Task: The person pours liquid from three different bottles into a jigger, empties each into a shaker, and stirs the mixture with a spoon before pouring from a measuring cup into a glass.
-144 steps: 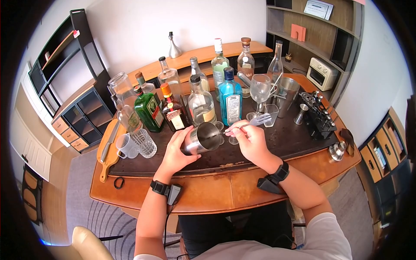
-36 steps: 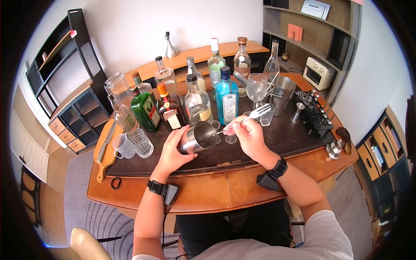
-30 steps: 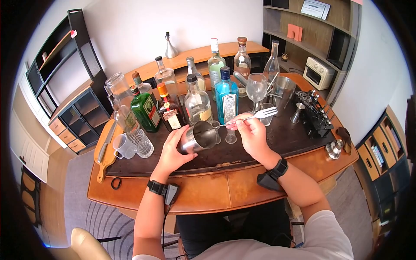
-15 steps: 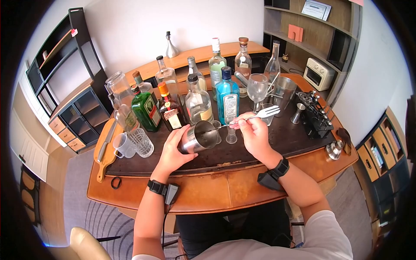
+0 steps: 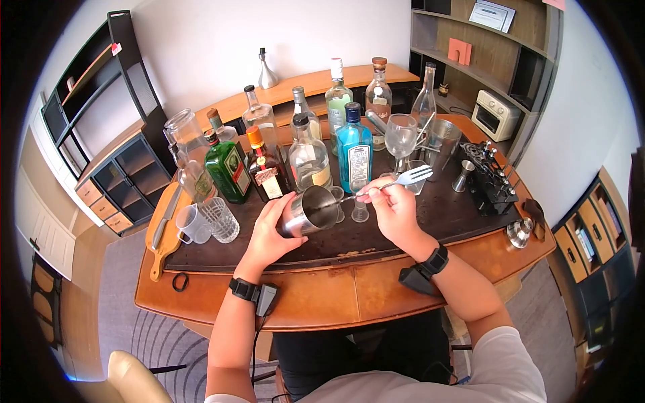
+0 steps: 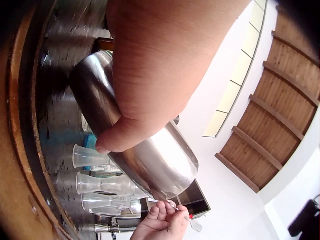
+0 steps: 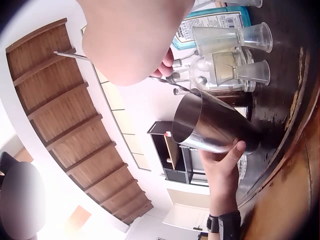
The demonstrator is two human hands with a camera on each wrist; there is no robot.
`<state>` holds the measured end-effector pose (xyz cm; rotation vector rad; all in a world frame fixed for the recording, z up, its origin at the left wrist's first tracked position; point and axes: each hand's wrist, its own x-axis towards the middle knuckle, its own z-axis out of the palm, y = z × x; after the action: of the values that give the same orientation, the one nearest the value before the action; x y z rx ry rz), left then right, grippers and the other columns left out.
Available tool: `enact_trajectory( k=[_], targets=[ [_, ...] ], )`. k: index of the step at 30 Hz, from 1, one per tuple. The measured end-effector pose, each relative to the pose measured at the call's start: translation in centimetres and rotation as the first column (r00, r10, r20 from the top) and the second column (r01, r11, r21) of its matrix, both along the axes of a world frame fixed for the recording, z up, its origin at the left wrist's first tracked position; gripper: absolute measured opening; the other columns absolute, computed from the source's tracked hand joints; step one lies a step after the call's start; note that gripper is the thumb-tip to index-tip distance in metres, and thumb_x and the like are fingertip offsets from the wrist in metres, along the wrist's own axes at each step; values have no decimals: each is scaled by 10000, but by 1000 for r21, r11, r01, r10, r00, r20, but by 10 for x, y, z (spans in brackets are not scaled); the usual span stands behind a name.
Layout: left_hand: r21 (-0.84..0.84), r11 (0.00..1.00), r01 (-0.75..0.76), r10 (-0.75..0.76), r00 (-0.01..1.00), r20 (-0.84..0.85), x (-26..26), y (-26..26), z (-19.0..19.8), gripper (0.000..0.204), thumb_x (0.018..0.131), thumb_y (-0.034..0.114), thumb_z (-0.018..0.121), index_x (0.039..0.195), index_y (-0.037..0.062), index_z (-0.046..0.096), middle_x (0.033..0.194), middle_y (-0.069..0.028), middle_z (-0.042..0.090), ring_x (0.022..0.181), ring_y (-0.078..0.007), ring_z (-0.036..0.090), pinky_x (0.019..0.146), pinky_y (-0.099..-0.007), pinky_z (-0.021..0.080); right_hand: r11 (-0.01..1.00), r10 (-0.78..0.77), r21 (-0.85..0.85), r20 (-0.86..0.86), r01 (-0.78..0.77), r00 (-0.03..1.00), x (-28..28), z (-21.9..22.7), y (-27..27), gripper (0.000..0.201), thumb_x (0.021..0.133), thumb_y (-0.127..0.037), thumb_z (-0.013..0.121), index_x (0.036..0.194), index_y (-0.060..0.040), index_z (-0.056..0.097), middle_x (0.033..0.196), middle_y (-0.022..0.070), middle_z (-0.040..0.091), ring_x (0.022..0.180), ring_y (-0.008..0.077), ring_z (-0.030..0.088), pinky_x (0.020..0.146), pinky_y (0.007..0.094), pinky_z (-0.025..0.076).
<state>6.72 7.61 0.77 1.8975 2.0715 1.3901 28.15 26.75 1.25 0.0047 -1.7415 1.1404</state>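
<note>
My left hand (image 5: 269,228) grips a metal shaker tin (image 5: 316,209) by its side. The tin leans, with its mouth turned towards my right hand (image 5: 395,213). Between right thumb and fingers I pinch a bar spoon (image 5: 413,176) with a fork end pointing up and right. Its twisted shaft runs into the mouth of the tin; the far end is hidden inside. In the right wrist view, the shaft enters over the rim of the tin (image 7: 212,122). Clear hourglass-shaped jiggers (image 5: 359,211) stand on the dark mat behind the hands, also plain in the left wrist view.
Behind stand several bottles, including a blue one (image 5: 354,158) and a green one (image 5: 227,171). A stemmed glass (image 5: 401,138) and another metal tin (image 5: 443,138) are at right, near a black machine (image 5: 487,181). At left are tumblers (image 5: 222,221) and a knife on a wooden board (image 5: 158,258).
The bar spoon's fork end has swung about, from raised high 1.2 s ago to a lower tilt now. My right hand has shifted slightly; the left hand and tin hold nearly still.
</note>
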Motion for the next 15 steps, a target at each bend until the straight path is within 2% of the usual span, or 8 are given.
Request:
enact_trajectory(
  k=[2,6,9,12,15],
  targets=[
    [-2,1000,1,-1,1000,-8,0,0,1,928,615,39,898,1468,63,532,1303,-150,616,1184,-318,623,1023,-396,520,999,42,-1,47,-42,998,1,-6,0,136,1071,-41,540,1052,54,635,978,119,724,904,181,741,818,311,607],
    [1,1000,2,-2,1000,-15,0,-1,1,923,617,42,896,1465,64,534,1309,-152,614,1190,-325,621,1028,-397,520,968,197,-160,12,-193,980,-3,-4,-8,150,1070,-69,566,1047,51,653,990,114,740,913,174,741,823,305,605],
    [-1,1000,3,-3,1000,-11,1,0,2,921,618,42,896,1465,65,536,1310,-152,614,1192,-325,621,1029,-397,520,979,162,-137,46,-154,986,-5,-2,-9,160,1068,-73,570,1030,54,661,995,117,744,915,175,742,830,307,606],
    [-17,1000,-3,4,1000,11,2,0,2,928,601,43,910,1452,46,538,1315,-155,622,1215,-321,617,1056,-399,502,998,60,-6,96,-60,994,-5,-4,-8,155,1065,-51,564,1033,58,670,1003,119,744,922,181,744,845,312,609],
    [-22,1000,-4,4,1000,18,2,-1,2,933,592,42,916,1445,36,538,1319,-158,625,1226,-320,616,1069,-400,494,996,75,32,111,-80,991,-6,-14,-4,150,1063,-30,555,1058,65,671,1003,122,744,923,187,747,853,317,613]
  ],
)
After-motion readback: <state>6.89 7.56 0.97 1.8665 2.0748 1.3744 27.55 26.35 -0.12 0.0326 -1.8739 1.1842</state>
